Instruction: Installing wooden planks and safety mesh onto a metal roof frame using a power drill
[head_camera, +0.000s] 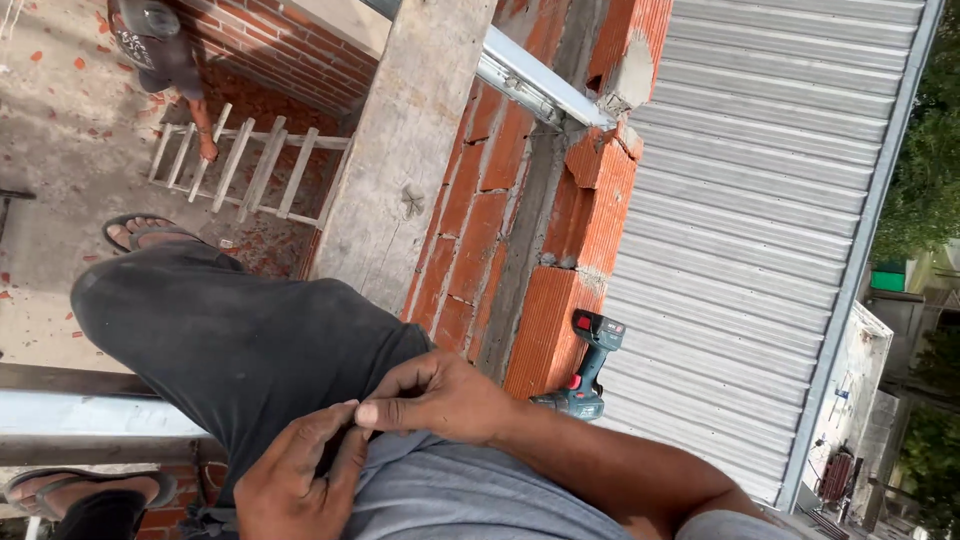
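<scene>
The dark trousers (230, 345) are what both hands work at, at the waist where the grey shirt (450, 495) hem meets them. The right hand (435, 395) has thumb and forefinger pressed together, pinching something too small to make out just at the trouser edge; the left hand (295, 480) lies below it, fingers curled, its fingertips touching the right thumb. The trousers are charcoal and dusty, stretched over a bent knee.

Just beside the right forearm, a cordless drill (588, 365), teal and black with a red patch, stands against the red brick wall (500, 210) on the corrugated metal roof (740, 230). A weathered wooden beam (400, 150) runs along the wall, with a metal channel (535, 85) on top. Sandalled feet (140, 232) rest on a rail (60, 410). Far below, on a concrete floor (60, 150) strewn with brick chips, lies a pale wooden ladder (240, 170), another person (160, 50) at its end. Trees (925, 180) stand at the right.
</scene>
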